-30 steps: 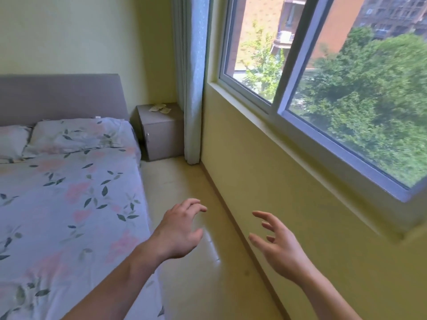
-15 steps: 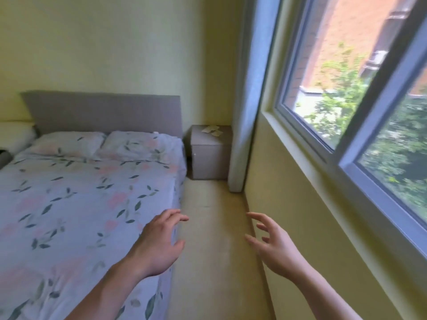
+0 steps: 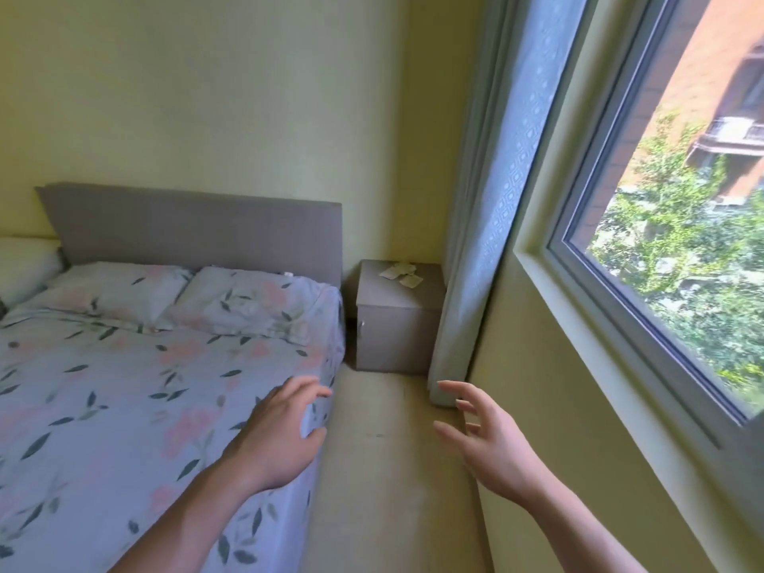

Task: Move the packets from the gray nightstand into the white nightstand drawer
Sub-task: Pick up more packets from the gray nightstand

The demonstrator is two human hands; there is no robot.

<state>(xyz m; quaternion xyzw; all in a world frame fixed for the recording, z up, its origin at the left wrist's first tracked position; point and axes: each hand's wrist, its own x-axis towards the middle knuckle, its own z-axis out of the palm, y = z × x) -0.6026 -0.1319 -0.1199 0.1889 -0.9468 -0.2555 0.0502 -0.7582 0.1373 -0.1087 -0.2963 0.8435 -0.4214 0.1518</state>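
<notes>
Packets (image 3: 400, 274) lie scattered on top of the gray nightstand (image 3: 397, 320), wedged between the bed (image 3: 144, 386) and the curtain (image 3: 488, 225) by the window (image 3: 678, 225). Well short of them, the left hand (image 3: 281, 440) and right hand (image 3: 492, 444) hover with fingers spread, each grip holding nothing.

Matt gray nightstand (image 3: 399, 320) carries papery packets (image 3: 401, 275); the bed (image 3: 124, 386) wears soft floral cloth.

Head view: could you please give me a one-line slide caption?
Both hands, left and right, empty, reach toward packets on the gray nightstand beside the bed.
</notes>
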